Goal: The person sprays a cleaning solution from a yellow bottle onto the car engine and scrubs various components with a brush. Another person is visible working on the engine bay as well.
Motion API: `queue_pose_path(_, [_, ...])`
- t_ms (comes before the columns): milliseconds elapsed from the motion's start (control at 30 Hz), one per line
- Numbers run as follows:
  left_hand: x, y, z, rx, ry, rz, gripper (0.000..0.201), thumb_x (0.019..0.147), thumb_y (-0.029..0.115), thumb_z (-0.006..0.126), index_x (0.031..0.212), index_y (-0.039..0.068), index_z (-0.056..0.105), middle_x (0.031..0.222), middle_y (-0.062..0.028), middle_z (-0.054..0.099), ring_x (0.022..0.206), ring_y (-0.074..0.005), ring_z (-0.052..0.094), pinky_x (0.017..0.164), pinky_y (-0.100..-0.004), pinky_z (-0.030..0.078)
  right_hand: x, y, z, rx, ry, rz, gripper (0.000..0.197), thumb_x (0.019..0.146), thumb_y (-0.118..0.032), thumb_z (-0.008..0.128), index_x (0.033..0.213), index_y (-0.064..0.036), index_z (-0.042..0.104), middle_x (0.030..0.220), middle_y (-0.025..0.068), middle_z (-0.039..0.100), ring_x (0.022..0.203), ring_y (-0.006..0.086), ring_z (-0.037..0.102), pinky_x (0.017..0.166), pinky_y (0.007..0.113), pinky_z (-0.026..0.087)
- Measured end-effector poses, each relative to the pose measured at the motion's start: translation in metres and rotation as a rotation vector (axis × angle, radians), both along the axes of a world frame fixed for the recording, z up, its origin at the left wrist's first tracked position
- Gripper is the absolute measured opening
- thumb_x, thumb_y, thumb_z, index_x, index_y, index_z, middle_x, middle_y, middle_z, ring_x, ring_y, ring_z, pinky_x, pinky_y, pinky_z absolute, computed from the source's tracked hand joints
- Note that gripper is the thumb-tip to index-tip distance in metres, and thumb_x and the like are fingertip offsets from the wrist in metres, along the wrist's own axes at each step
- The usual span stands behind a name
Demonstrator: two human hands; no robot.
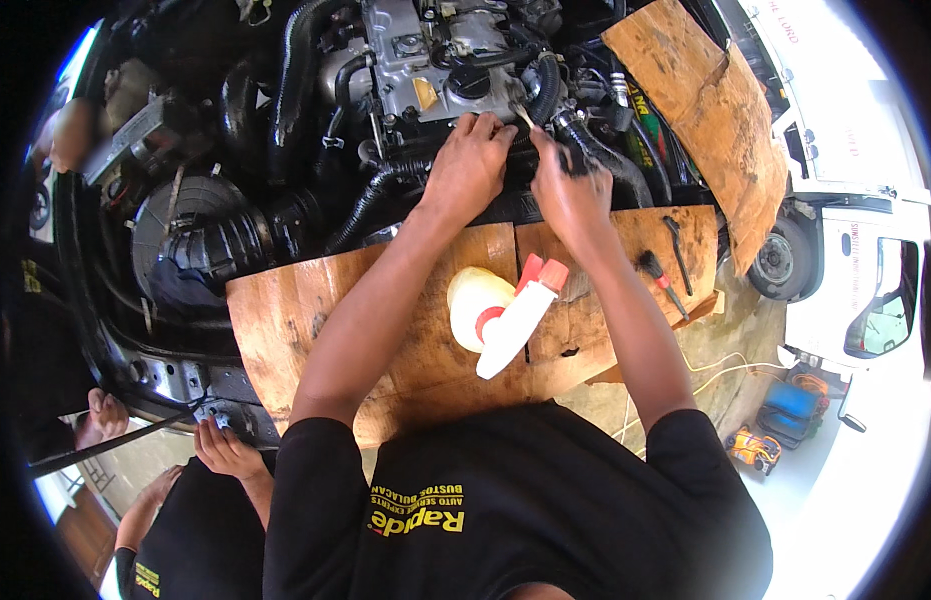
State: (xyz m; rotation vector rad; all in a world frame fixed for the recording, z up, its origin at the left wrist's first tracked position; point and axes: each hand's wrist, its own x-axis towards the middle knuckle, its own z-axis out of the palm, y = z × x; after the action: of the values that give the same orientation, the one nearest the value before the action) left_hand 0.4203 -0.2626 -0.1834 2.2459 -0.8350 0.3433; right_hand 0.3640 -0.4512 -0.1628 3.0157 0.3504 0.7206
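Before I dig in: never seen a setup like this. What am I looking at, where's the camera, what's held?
No robot here: a person is working bare-handed. There is one picture, from a camera on that person's head, looking down; its fisheye lens bends straight edges.

At the silver engine, the right hand seems to grip a thin pale stick. The left hand is close by; its fingertips are too hidden to tell if it holds anything.

On the front cardboard sheet are a spray bottle, a red-handled brush and a slim black tool.

Other hands, lower left, belong to people nearby.
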Motion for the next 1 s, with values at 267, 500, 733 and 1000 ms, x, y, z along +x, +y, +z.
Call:
queue_pose_path(267, [0.000,0.003,-0.002,-0.012,-0.027,-0.009,0.047,0.083,-0.004,0.072,0.130,0.000,0.073,0.124,-0.0163,0.068,0.117,-0.0384,0.063,0.104,-0.0463,0.056,-0.009,0.001,0.001,0.085,-0.037,0.066,0.048,0.086,-0.007,0.077,0.133,-0.0137,0.070,0.092,0.0116,0.080,0.082,0.0329,0.079,0.071,0.048,0.062])
queue_pose_path(500, [-0.002,0.004,0.003,-0.013,-0.007,-0.009,0.044,0.083,-0.001,0.073,0.128,0.000,0.075,0.124,-0.0168,0.068,0.116,-0.0384,0.064,0.105,-0.0459,0.054,0.015,0.004,0.002,-0.053,0.116,-0.072,0.059,0.085,-0.008,0.080,0.142,-0.0159,0.064,0.094,0.0095,0.078,0.084,0.0314,0.078,0.071,0.046,0.061])
queue_pose_path(733, [-0.002,0.000,0.005,0.046,0.021,-0.003,0.048,0.080,0.000,0.075,0.128,0.000,0.073,0.127,-0.0171,0.067,0.120,-0.0380,0.062,0.108,-0.0461,0.054,0.016,0.004,0.000,0.113,-0.133,0.065,0.028,0.098,-0.006,0.069,0.124,-0.0158,0.071,0.097,0.0124,0.082,0.081,0.0368,0.078,0.070,0.051,0.062])
queue_pose_path(1000, [0.004,0.004,0.006,0.057,-0.001,0.001,0.048,0.081,0.001,0.075,0.129,0.000,0.074,0.124,-0.0173,0.068,0.118,-0.0374,0.063,0.107,-0.0449,0.054,-0.003,0.005,-0.007,0.069,-0.028,-0.038,0.045,0.091,-0.006,0.073,0.134,-0.0171,0.065,0.097,0.0160,0.080,0.077,0.0385,0.077,0.069,0.051,0.061])
